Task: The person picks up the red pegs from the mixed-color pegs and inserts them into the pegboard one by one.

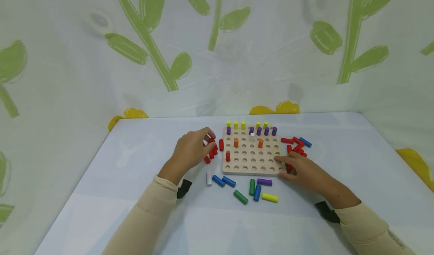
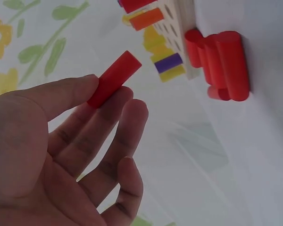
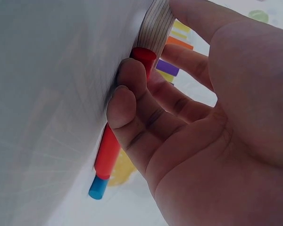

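My left hand is raised over the left side of the table; in the left wrist view its thumb and forefinger pinch a red peg, the other fingers loosely bent. My right hand grips the near right corner of a wooden pegboard, thumb at the front edge and forefinger over the top. Yellow, purple and orange pegs, one white peg and one red peg stand upright in its holes. Beside the right fingers, another red peg lies against the board's side.
Several loose red pegs lie left of the board, and more red pegs with a blue peg lie to its right. In front are a white peg, a purple peg, a yellow peg, and blue and green pegs.
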A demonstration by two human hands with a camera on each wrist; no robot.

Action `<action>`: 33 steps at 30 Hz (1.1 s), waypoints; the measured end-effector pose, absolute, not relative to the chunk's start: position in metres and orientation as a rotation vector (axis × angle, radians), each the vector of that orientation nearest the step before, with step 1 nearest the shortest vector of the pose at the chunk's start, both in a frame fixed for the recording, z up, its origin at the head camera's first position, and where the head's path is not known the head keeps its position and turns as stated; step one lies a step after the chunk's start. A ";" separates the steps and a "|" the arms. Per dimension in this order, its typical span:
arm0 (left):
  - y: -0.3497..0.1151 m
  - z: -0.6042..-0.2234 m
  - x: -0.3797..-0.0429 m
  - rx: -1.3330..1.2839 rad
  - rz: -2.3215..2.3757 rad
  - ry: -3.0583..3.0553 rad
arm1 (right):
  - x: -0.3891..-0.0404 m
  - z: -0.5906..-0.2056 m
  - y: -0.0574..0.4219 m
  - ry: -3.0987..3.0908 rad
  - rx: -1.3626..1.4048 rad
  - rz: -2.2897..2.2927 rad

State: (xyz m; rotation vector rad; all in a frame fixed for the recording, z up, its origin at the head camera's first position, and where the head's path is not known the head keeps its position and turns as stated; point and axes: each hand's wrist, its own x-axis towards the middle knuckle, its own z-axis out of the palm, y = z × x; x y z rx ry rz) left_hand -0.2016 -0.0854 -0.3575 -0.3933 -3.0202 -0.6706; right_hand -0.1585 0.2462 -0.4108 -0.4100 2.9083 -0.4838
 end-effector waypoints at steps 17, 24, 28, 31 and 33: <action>-0.081 -0.354 -0.194 -0.591 -0.823 -3.104 | -0.156 -0.408 0.247 2.926 -0.429 -0.481; -0.078 -0.359 -0.193 -0.672 -0.824 -3.125 | -0.157 -0.410 0.247 2.927 -0.433 -0.473; -0.076 -0.361 -0.195 -0.712 -0.806 -3.132 | -0.157 -0.409 0.247 2.932 -0.442 -0.480; -0.075 -0.364 -0.196 -0.725 -0.790 -3.139 | -0.157 -0.410 0.248 2.936 -0.448 -0.486; -0.074 -0.366 -0.195 -0.734 -0.780 -3.152 | -0.156 -0.411 0.248 2.932 -0.446 -0.491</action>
